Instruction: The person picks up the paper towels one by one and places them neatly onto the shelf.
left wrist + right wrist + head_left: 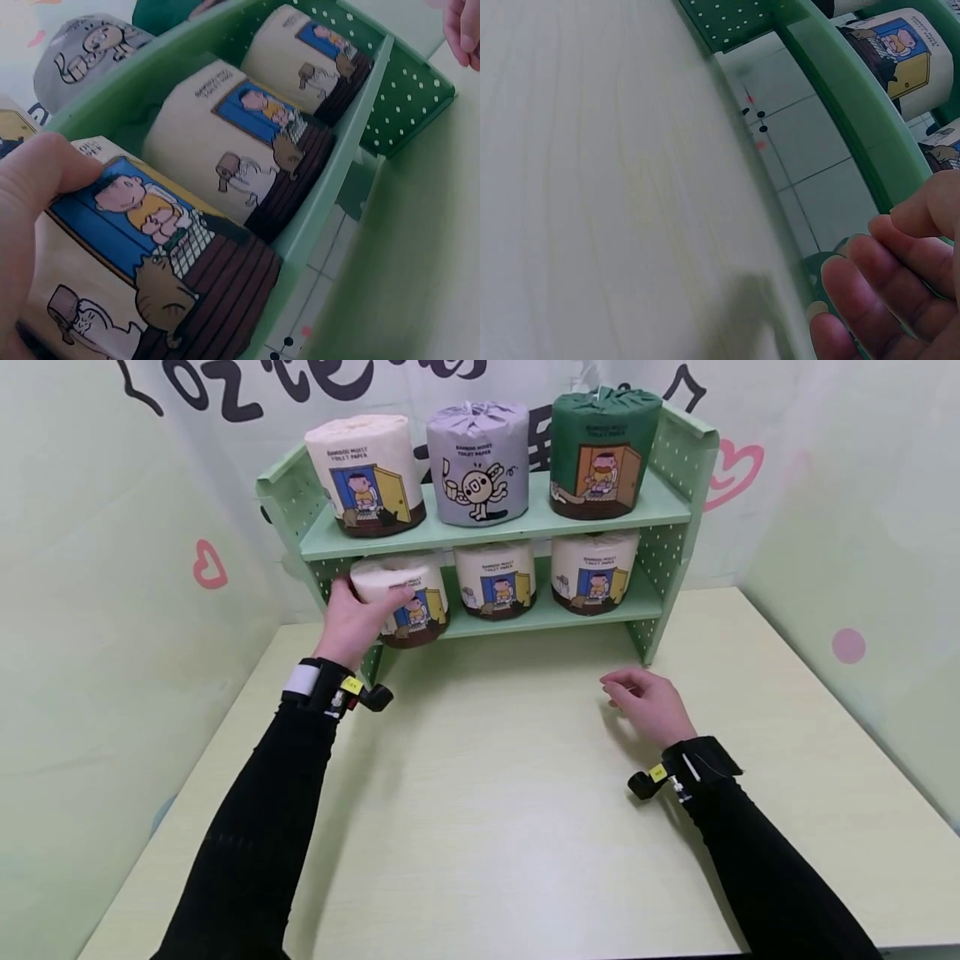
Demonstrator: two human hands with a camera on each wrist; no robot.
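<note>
My left hand (356, 625) grips a cream toilet paper roll (408, 602) at the left end of the lower shelf, thumb across its front. The roll's base juts a little past the shelf's front edge. In the left wrist view, the thumb (45, 176) presses on the roll's printed wrapper; the other fingers are hidden. Two more cream rolls, a middle one (496, 580) and a right one (594, 572), stand on the same shelf. My right hand (651, 703) hovers over the table near the shelf's right foot, fingers loosely curled, holding nothing.
The green two-tier shelf (495, 533) stands at the table's back. On its upper tier are a cream roll (366, 475), a lilac roll (478, 464) and a green roll (604, 452). The pale table (510, 793) stretches in front, with walls on both sides.
</note>
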